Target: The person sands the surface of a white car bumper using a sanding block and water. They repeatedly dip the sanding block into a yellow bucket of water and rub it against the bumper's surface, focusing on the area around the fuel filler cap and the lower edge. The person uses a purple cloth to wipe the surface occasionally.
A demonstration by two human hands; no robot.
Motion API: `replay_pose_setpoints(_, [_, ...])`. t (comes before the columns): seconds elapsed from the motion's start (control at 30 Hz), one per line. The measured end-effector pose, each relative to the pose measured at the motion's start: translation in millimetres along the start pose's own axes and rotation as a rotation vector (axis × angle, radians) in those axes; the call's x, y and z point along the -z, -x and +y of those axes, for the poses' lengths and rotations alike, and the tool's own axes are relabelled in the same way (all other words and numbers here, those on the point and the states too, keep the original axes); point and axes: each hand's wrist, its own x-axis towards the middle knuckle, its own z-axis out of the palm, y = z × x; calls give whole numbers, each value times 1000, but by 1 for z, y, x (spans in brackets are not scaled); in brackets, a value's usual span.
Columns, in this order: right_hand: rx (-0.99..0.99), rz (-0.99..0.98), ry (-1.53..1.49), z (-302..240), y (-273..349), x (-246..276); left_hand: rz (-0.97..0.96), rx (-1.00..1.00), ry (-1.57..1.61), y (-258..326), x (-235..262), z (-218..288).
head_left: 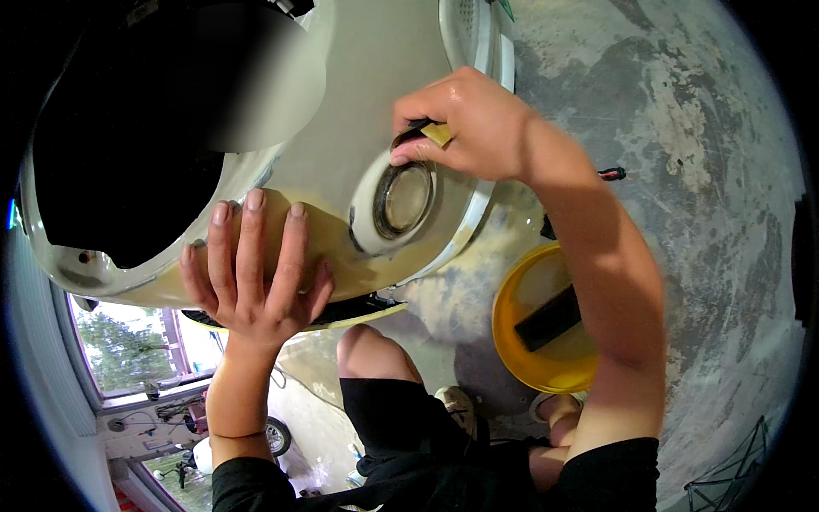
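A vehicle body panel (pixel 367 94) in pale grey-beige, with sanded tan patches, fills the upper middle. My left hand (pixel 254 273) lies flat on its lower edge, fingers spread, holding nothing. Set in the panel is a round lamp (pixel 408 200) with a dark, dirty ring and a raised, pale surround. Just above that ring, my right hand (pixel 456 128) pinches a small folded piece of sandpaper (pixel 438 134), dark on one face and yellowish on the other. The thumb touches the panel by the lamp's upper rim. Part of the sandpaper is hidden by the fingers.
A yellow bucket (pixel 503 341) stands on the stained concrete floor (pixel 725 239), holding cloudy water and a dark block (pixel 550 317); my right forearm partly covers it. A large black opening (pixel 128 171) lies at the left. Below the panel, a window (pixel 128 350) and a wheel (pixel 277 435) show.
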Motion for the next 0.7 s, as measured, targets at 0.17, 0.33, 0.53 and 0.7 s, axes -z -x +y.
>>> replay_pose_setpoints(0.17, [-100,29,7,7,10,-5,-16,3,-7,2,3,-2])
replay_pose_setpoints(0.33, [-224,130,-131,17,25,-18,11,-2,6,2,-2,-2])
replay_pose_setpoints(0.53, [-415,160,-179,8,40,-30,-5,-1,25,2,1,-3])
replay_pose_setpoints(0.7, [-494,305,-350,9,53,-51,6,-2,54,1,0,-3])
